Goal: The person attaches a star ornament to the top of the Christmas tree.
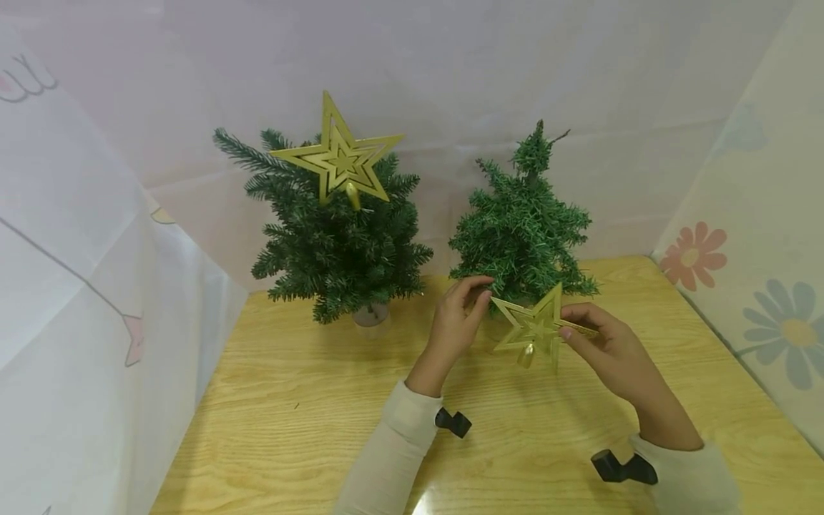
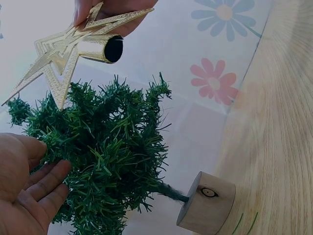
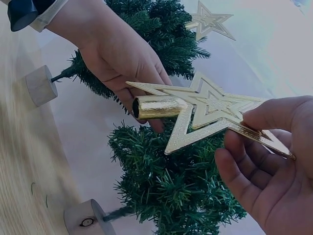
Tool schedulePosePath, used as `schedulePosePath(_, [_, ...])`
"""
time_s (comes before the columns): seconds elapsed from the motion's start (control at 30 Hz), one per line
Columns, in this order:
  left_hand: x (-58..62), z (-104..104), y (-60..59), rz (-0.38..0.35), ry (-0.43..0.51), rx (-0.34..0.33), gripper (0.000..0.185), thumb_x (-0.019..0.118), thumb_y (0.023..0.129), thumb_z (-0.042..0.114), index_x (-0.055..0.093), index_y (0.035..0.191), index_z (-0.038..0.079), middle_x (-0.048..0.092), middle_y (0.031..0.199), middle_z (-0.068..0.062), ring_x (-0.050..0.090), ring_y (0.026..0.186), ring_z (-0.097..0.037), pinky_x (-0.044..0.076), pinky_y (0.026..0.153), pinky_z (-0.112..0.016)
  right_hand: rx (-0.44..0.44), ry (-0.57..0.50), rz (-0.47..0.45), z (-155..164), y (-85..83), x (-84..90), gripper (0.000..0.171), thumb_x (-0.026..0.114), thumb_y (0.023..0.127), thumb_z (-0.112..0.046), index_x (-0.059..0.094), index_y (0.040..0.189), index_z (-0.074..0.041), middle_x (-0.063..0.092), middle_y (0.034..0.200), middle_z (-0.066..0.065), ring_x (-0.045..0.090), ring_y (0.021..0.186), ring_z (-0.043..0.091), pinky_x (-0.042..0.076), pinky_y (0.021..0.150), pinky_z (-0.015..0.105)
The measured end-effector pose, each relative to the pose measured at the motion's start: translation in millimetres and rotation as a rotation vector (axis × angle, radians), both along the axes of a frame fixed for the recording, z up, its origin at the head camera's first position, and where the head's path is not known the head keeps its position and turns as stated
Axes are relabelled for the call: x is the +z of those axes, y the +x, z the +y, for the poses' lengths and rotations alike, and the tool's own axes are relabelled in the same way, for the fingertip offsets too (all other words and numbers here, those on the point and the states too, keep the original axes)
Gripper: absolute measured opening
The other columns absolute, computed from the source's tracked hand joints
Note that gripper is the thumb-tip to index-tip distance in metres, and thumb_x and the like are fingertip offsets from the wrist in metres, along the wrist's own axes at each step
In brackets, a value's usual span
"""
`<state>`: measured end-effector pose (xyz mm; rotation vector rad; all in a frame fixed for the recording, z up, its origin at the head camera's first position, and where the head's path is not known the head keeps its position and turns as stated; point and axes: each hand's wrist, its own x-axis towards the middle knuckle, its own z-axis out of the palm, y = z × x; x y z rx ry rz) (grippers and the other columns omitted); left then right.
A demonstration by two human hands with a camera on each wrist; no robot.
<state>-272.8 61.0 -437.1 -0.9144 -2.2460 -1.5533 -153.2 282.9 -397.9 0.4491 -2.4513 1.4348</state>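
So on the far left there's a small tree point(image 1: 337, 247) already wearing a gold topper star point(image 1: 337, 159), well away from both hands. The left hand point(image 1: 453, 325) sits loose with fingers mostly straight, fingertips brushing the lower branches of the bare tree point(image 1: 524, 222), probably just steadying it. Just to its right, the right hand point(image 1: 611, 350) pinches one arm of the loose star point(image 1: 534, 325), held low in front of that tree with its mounting tube point(image 3: 156, 106) hanging down, likely to line it up. The left wrist view shows the tube is hollow and open, plus the tree's wooden base point(image 2: 205, 208); the head view hides that base behind the hands.
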Motion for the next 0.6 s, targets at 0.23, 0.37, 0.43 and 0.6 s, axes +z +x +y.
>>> schedulePosePath(0.23, [-1.0, 0.3, 0.3, 0.001, -0.006, 0.011, 0.028, 0.047, 0.094, 0.03, 0.052, 0.122, 0.026, 0.052, 0.114, 0.012, 0.051, 0.106, 0.001, 0.042, 0.088, -0.017, -0.047, 0.009, 0.026, 1.2, -1.3, -2.4, 0.028, 0.053, 0.091, -0.008, 0.053, 0.119, -0.011, 0.051, 0.118, 0.001, 0.05, 0.105, 0.005, 0.048, 0.074, 0.018])
schedulePosePath(0.37, [-0.2, 0.2, 1.2, 0.0, -0.008, 0.014, 0.028, 0.049, 0.094, 0.027, 0.052, 0.122, 0.027, 0.052, 0.113, 0.012, 0.052, 0.105, 0.001, 0.042, 0.088, -0.018, -0.068, 0.009, 0.036, 0.4, -0.8, -1.6, 0.028, 0.053, 0.091, -0.008, 0.053, 0.119, -0.012, 0.052, 0.118, 0.002, 0.049, 0.106, 0.004, 0.047, 0.075, 0.016])
schedulePosePath(0.43, [0.0, 0.3, 1.4, 0.0, -0.01, 0.014, 0.028, 0.049, 0.094, 0.026, 0.052, 0.122, 0.027, 0.053, 0.113, 0.012, 0.051, 0.105, 0.001, 0.042, 0.088, -0.018, -0.078, 0.015, 0.048, -0.8, -0.2, 0.1, 0.027, 0.053, 0.091, -0.007, 0.053, 0.118, -0.011, 0.052, 0.116, 0.001, 0.049, 0.106, 0.003, 0.047, 0.075, 0.015])
schedulePosePath(0.6, [-0.6, 0.6, 1.2, 0.001, -0.015, 0.01, 0.028, 0.048, 0.094, 0.027, 0.051, 0.122, 0.027, 0.052, 0.114, 0.012, 0.051, 0.106, 0.0, 0.042, 0.088, -0.018, -0.091, 0.008, 0.073, -9.7, 6.0, 12.2, 0.024, 0.053, 0.091, -0.004, 0.053, 0.115, -0.005, 0.053, 0.113, 0.004, 0.049, 0.104, 0.002, 0.046, 0.075, 0.014])
